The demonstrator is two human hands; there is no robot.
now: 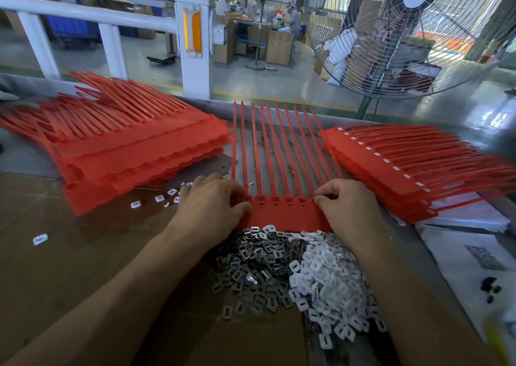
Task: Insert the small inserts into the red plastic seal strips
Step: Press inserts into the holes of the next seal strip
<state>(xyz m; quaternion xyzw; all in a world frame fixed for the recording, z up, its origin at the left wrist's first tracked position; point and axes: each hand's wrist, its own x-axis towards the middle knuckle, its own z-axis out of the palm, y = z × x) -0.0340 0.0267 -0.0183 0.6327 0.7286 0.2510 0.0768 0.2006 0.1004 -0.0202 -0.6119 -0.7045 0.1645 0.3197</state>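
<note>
On the bench | left hand (215, 200) and right hand (344, 200) each pinch an end of red seal strip sheet (282, 214) | insert pile (293, 270) just below

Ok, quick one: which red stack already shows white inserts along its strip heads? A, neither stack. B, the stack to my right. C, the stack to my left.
B: the right stack shows a row of small white squares along its strip heads, while the left stack shows plain red only, with no white squares visible on it.
</note>
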